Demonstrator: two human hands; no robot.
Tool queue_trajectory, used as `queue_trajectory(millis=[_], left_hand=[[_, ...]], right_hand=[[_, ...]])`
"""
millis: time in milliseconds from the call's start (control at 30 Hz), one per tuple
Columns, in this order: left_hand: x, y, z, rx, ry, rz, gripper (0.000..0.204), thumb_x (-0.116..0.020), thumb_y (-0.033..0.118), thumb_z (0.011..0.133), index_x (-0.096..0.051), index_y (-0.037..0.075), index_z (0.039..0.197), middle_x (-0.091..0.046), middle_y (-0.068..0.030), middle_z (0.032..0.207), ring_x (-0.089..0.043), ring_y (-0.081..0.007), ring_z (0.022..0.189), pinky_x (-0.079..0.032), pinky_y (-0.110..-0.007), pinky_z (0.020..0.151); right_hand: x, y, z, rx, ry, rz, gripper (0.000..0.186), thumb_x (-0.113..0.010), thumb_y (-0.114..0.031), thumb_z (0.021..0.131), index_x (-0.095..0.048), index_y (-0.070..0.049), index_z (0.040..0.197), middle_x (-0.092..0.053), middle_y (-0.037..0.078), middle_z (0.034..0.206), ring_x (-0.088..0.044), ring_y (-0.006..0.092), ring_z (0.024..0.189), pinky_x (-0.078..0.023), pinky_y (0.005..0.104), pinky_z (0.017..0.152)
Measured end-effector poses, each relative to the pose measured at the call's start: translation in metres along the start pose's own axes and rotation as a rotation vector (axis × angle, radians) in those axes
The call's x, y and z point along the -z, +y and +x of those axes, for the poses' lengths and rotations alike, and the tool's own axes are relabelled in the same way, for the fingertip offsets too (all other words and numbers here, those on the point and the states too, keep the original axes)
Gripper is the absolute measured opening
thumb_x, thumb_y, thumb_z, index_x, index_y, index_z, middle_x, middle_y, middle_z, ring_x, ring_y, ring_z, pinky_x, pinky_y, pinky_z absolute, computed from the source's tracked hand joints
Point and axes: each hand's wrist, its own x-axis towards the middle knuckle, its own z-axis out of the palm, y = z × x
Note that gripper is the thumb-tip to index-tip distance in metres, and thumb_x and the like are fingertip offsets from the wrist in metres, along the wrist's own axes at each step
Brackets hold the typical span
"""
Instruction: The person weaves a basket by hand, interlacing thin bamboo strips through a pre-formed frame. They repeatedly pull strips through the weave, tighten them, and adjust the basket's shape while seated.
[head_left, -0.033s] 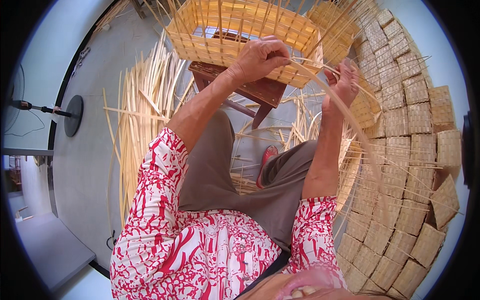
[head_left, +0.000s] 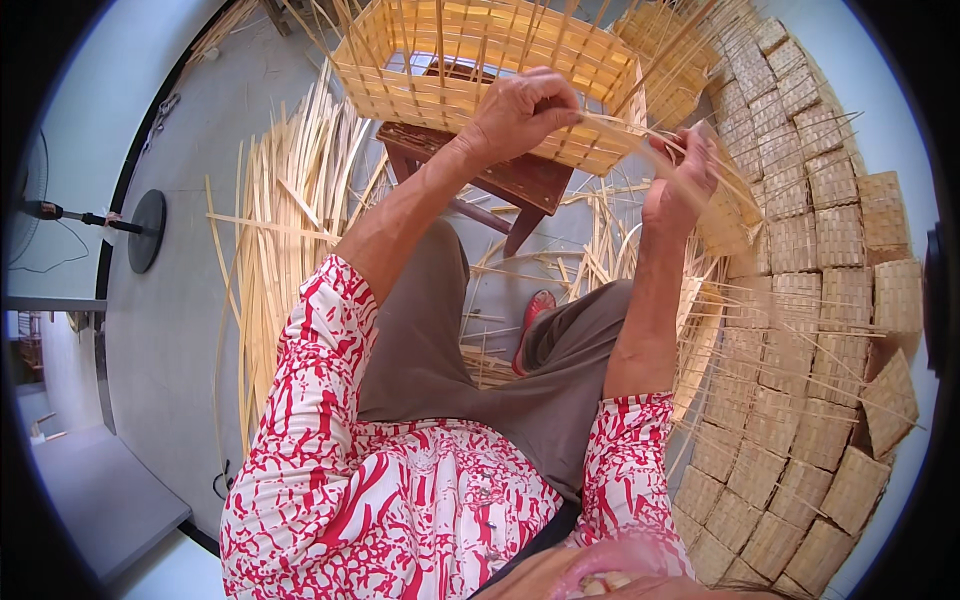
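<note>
A half-woven bamboo basket [head_left: 470, 60] with upright strips sticking out rests on a small dark wooden stool [head_left: 500, 175] in front of my knees. My left hand [head_left: 520, 112] is at the basket's near wall, fingers pinched on a thin bamboo strip [head_left: 625, 140]. The strip runs rightward to my right hand [head_left: 682, 185], which is closed around it beside the basket's right corner. Both forearms reach up from my red-and-white patterned sleeves.
Loose bamboo strips [head_left: 290, 220] lie fanned over the grey floor to the left and under the stool. Several finished woven baskets [head_left: 820, 300] are stacked along the right side. A standing fan's base [head_left: 145, 230] sits at far left. A red sandal [head_left: 535, 310] shows between my legs.
</note>
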Motion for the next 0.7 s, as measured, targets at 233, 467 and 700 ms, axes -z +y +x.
queue_trajectory(millis=[233,467,700], left_hand=[[-0.031,0.005,0.008,0.079,0.163,0.451,0.007,-0.068,0.011,0.085,-0.070,0.009,0.092,-0.068,-0.0084,0.087,-0.068,-0.0296,0.078,-0.053,-0.040,0.066],[-0.015,0.004,0.004,-0.001,-0.080,0.672,0.012,-0.062,0.009,0.086,-0.067,0.009,0.097,-0.069,-0.0094,0.091,-0.070,-0.0312,0.085,-0.056,-0.042,0.072],[0.055,0.002,-0.015,0.016,-0.159,0.743,0.016,-0.063,0.016,0.094,-0.065,0.010,0.109,-0.072,-0.0095,0.098,-0.071,-0.0277,0.086,-0.058,-0.039,0.072]], right_hand=[[-0.013,-0.006,-0.033,-0.008,0.025,-0.021,0.026,-0.061,-0.029,0.102,-0.059,-0.004,0.108,-0.059,0.008,0.106,-0.057,0.0165,0.095,-0.052,0.0336,0.088],[-0.003,-0.019,-0.029,0.371,-0.246,-0.547,0.075,-0.082,-0.032,0.085,-0.047,-0.003,0.144,-0.055,0.014,0.137,-0.050,0.0259,0.130,-0.039,0.0408,0.109],[0.016,-0.017,0.004,0.582,-0.779,-1.445,0.022,-0.067,-0.024,0.094,-0.068,-0.013,0.113,-0.071,0.012,0.105,-0.065,0.0335,0.103,-0.048,0.0414,0.087]])
